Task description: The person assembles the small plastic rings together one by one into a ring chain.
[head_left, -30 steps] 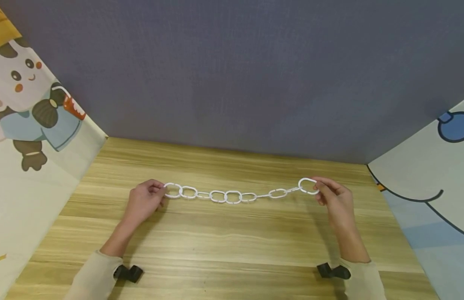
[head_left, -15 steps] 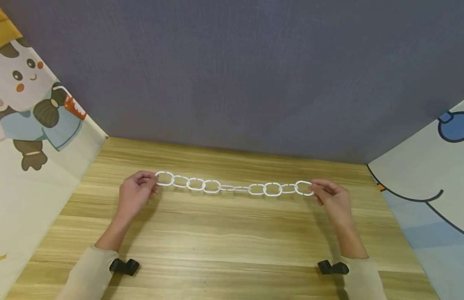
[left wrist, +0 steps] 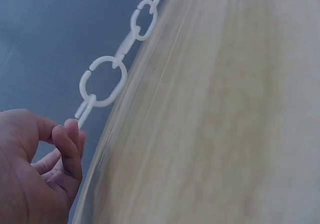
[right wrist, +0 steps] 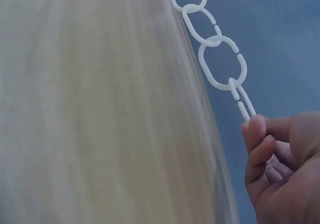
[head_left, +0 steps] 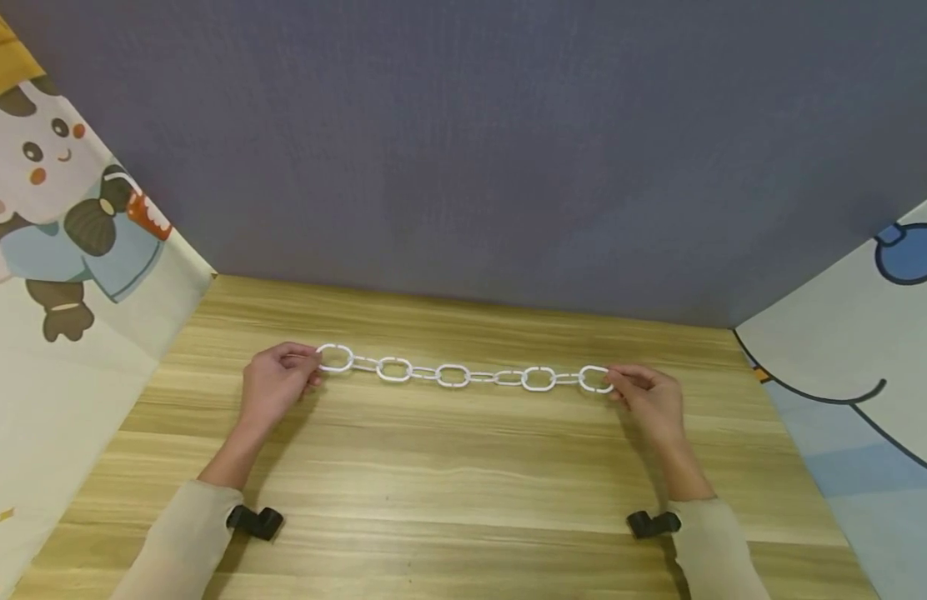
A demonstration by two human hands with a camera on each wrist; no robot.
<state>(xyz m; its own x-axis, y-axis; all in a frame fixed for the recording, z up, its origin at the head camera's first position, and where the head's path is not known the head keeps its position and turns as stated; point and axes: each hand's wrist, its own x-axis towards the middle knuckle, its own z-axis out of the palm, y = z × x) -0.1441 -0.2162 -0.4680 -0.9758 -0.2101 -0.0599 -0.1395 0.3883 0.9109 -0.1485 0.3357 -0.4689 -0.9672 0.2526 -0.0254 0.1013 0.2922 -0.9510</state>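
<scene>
A white chain (head_left: 453, 386) of several oval plastic links stretches from side to side, sagging slightly in the middle. My left hand (head_left: 276, 379) pinches its left end link between thumb and fingers. At the other end, my right hand (head_left: 653, 402) pinches the last link in the same way. Small gaps show in the links in both wrist views. In the left wrist view the chain (left wrist: 102, 82) runs up and away from the fingertips (left wrist: 72, 129). The right wrist view has the chain (right wrist: 222, 62) rising from the pinching fingertips (right wrist: 256, 126) toward the top.
A wood-grain table (head_left: 433, 483) lies under the chain. Behind it stands a plain grey-blue panel (head_left: 463, 150). Cartoon-printed panels flank it, one at the left (head_left: 133, 333) and one at the right (head_left: 824, 350). Black wrist mounts sit at both sleeves.
Over the last second my left hand moved up and left, then slightly back right. My right hand moved a little left and down. The chain levelled out and its links turned; both hands kept their pinch.
</scene>
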